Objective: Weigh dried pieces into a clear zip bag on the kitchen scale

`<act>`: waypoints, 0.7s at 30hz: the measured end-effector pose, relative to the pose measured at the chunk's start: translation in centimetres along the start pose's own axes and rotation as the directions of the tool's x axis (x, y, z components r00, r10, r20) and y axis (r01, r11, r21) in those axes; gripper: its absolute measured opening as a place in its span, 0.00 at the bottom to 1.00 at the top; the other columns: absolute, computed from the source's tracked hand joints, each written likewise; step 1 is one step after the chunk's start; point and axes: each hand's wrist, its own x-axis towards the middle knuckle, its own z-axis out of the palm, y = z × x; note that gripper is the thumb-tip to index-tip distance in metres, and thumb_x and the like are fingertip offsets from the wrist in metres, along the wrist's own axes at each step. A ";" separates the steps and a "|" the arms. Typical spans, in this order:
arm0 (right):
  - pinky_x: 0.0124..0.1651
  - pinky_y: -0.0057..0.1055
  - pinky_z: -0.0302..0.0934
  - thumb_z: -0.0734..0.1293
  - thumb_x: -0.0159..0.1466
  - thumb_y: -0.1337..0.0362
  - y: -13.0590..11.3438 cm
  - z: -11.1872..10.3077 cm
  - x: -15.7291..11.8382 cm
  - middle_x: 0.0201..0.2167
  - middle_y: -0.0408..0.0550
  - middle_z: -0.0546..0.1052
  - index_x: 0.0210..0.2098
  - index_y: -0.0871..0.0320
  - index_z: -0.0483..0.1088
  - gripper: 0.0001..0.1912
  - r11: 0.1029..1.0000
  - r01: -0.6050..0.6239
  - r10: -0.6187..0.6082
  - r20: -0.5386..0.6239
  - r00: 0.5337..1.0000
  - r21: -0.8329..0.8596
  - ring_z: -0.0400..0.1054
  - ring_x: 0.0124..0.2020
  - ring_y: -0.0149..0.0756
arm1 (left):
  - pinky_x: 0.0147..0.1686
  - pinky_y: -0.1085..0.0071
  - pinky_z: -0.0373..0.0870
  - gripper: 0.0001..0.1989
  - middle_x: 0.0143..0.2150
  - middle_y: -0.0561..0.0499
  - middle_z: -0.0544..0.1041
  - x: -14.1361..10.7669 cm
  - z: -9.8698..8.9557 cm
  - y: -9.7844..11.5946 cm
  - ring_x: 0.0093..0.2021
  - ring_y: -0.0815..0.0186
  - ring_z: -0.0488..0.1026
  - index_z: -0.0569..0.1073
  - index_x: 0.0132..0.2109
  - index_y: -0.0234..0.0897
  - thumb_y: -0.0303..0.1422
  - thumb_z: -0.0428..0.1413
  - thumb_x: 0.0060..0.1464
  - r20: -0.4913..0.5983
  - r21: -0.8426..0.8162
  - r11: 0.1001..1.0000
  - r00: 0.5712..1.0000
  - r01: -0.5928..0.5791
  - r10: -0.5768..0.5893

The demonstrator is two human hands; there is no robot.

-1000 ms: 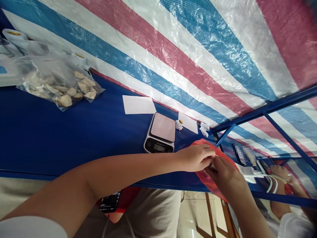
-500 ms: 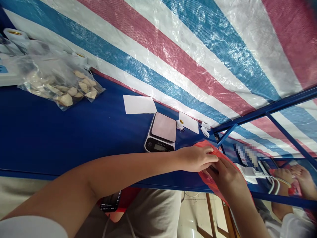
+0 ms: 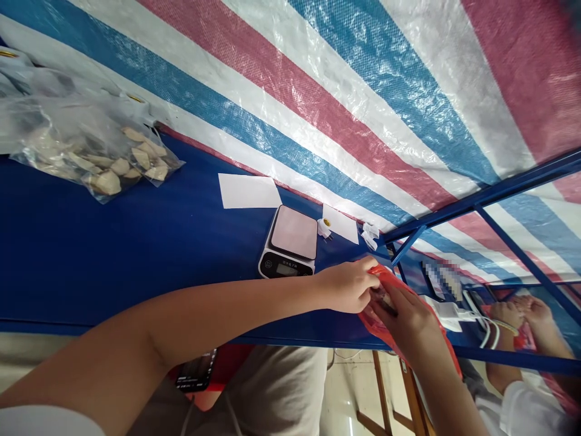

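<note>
Two hands: your left hand (image 3: 347, 287) and right hand (image 3: 406, 321) both clench a red plastic bag (image 3: 374, 321), near a digital kitchen scale (image 3: 287, 242).

Red plastic bag (image 3: 374, 324), thin, crumpled, bunched between one hand (image 3: 347, 286) and the other hand (image 3: 406, 324), lying just beside digital kitchen scale (image 3: 287, 242)

The person wears a white short sleeve (image 3: 45, 422) and a loose beige garment (image 3: 272, 387) with thin pale drawstrings (image 3: 231, 418). Both forearms are bare down to one bare hand (image 3: 347, 287) and the other bare hand (image 3: 408, 321).
</note>
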 end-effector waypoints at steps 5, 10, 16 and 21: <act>0.31 0.33 0.65 0.62 0.76 0.53 0.1 0.1 -0.4 0.33 0.50 0.77 0.45 0.58 0.72 0.15 1.000 0.006 -0.005 0.018 1.000 -0.011 0.74 0.32 0.39 | 0.43 0.66 0.74 0.08 0.57 0.43 0.69 0.1 0.5 0.0 0.37 0.67 0.76 0.78 0.42 0.36 0.33 0.55 0.62 -0.019 -0.128 0.992 1.000 -0.001 -0.002; 0.34 0.34 0.65 0.64 0.75 0.55 0.0 0.4 -0.3 0.33 0.50 0.77 0.46 0.57 0.72 0.12 0.995 0.085 -0.083 0.043 0.996 -0.055 0.73 0.32 0.40 | 0.44 0.66 0.74 0.08 0.57 0.42 0.69 0.3 0.8 -0.4 0.41 0.65 0.76 0.75 0.42 0.36 0.36 0.56 0.62 -0.051 -0.222 0.975 0.998 0.024 -0.036; 0.38 0.34 0.67 0.66 0.73 0.61 -0.2 0.8 0.0 0.34 0.50 0.76 0.45 0.59 0.72 0.07 0.987 0.132 -0.132 -0.001 0.991 -0.091 0.73 0.34 0.40 | 0.38 0.68 0.69 0.04 0.47 0.46 0.73 0.3 0.5 -0.5 0.40 0.65 0.76 0.73 0.40 0.37 0.29 0.54 0.63 0.005 -0.090 0.996 1.000 -0.020 0.021; 0.39 0.34 0.69 0.66 0.73 0.61 0.4 1.3 -0.6 0.36 0.52 0.79 0.49 0.59 0.73 0.09 0.995 0.074 -0.074 0.000 0.997 -0.073 0.76 0.37 0.41 | 0.29 0.65 0.60 0.10 0.46 0.46 0.77 0.3 0.4 -0.3 0.34 0.64 0.76 0.75 0.46 0.37 0.33 0.49 0.68 0.050 0.114 0.992 0.998 -0.054 0.048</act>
